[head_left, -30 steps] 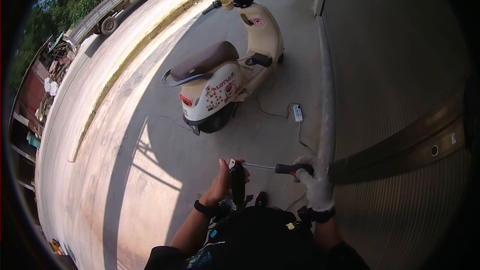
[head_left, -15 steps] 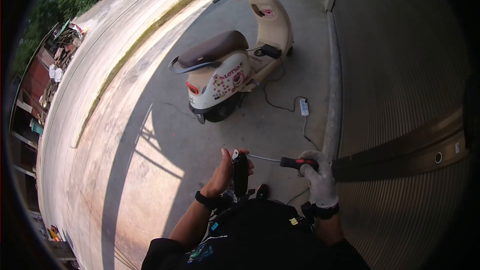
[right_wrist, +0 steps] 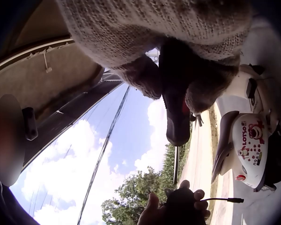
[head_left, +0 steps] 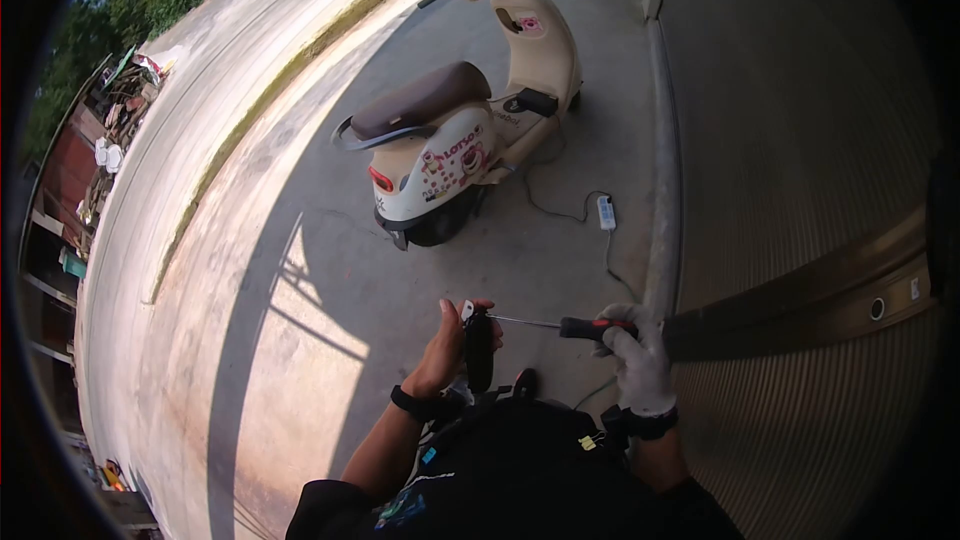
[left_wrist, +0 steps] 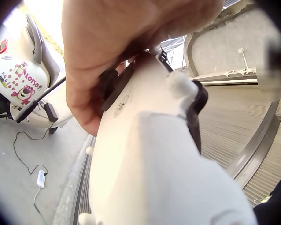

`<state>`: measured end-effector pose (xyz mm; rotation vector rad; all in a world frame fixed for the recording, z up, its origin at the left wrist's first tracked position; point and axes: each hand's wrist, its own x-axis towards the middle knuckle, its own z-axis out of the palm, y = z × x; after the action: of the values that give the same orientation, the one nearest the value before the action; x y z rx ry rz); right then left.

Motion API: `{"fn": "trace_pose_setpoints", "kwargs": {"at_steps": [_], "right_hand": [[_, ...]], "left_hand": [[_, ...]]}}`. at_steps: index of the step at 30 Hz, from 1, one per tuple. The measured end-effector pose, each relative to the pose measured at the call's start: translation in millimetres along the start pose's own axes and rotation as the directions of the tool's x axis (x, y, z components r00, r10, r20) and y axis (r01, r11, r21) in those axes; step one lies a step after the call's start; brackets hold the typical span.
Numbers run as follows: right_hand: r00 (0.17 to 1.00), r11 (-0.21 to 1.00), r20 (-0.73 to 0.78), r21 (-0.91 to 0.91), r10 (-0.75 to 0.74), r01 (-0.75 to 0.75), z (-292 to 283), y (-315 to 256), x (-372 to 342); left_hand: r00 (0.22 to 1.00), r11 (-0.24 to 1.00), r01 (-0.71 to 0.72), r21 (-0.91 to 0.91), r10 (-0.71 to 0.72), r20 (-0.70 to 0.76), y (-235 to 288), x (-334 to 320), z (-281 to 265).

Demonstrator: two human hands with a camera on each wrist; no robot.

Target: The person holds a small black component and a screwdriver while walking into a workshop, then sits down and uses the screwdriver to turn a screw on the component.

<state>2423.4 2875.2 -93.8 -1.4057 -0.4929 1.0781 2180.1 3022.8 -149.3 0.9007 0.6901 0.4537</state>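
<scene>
Working remotely, I am viewing a concrete floor [head_left: 560, 265] where a cream scooter [head_left: 470, 157] is standing farther off, a white box [head_left: 606, 213] lying to its near right, a black cord [head_left: 584, 221] snaking between them.

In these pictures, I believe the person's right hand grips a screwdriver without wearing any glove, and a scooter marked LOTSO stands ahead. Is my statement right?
Not entirely. The right hand is not bare: it wears a pale knitted glove, seen closely in the right wrist view. It does grip a screwdriver, and a scooter marked LOTSO stands ahead.
</scene>
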Motion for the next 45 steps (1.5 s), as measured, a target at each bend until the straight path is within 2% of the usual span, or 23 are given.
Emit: {"fn": "trace_pose_setpoints", "kwargs": {"at_steps": [5,12,24,27,29,31,32,33,35,38,42,44,45], "right_hand": [[0.998,0.996,0.037,0.073,-0.048,0.045,3.0,0.4,-0.4],[0.995,0.996,0.084,0.082,-0.046,0.039,2.5,0.7,2.0],[0.997,0.998,0.055,-0.032,-0.059,0.061,7.4,2.3,2.2],[0.998,0.998,0.044,-0.056,-0.034,0.037,9.7,-2.2,1.1],[0.997,0.987,0.070,-0.161,0.020,-0.008,8.6,-6.0,-0.4],[0.996,0.988,0.073,-0.154,0.045,-0.034,7.7,-5.9,-0.6],[0.993,0.987,0.087,-0.147,0.078,-0.065,6.7,-4.8,-0.2],[0.994,0.988,0.078,-0.143,0.073,-0.061,4.4,-3.7,0.5],[0.976,0.970,0.160,-0.219,0.146,-0.109,-1.5,-1.9,1.9],[0.971,0.951,0.154,-0.279,0.180,-0.132,-2.0,-4.8,2.2],[0.968,0.954,0.188,-0.279,0.165,-0.109,-4.8,0.7,4.8],[0.975,0.985,0.220,-0.173,0.015,0.024,-5.6,12.5,5.3],[0.975,0.985,0.220,-0.173,0.013,0.026,-6.6,15.2,5.3]], "left_hand": [[1.000,0.999,-0.026,0.043,0.026,-0.016,-0.5,3.7,0.7],[0.998,0.988,-0.051,0.144,0.056,-0.033,3.0,3.7,6.0],[0.997,0.962,-0.056,0.268,0.068,-0.035,2.3,3.4,1.3],[0.994,0.939,-0.055,0.338,0.083,-0.068,5.9,-1.0,4.4],[0.992,0.919,-0.066,0.388,0.103,-0.074,7.8,-1.0,7.7],[0.983,0.891,-0.091,0.445,0.151,-0.103,7.8,-3.3,8.7],[0.986,0.893,-0.051,0.448,0.118,-0.122,10.3,-5.3,9.6],[0.987,0.891,-0.054,0.451,0.116,-0.112,8.9,-4.9,7.8],[0.983,0.878,-0.084,0.472,0.151,-0.106,2.8,-3.4,2.5],[0.982,0.858,-0.101,0.503,0.166,-0.085,2.4,-4.6,0.2],[0.985,0.852,-0.102,0.514,0.160,-0.069,-0.1,-4.4,-3.3],[0.984,0.845,-0.106,0.524,0.164,-0.065,-0.8,-4.0,-5.7],[0.984,0.839,-0.108,0.534,0.167,-0.062,-0.4,-3.7,-6.2]]}}
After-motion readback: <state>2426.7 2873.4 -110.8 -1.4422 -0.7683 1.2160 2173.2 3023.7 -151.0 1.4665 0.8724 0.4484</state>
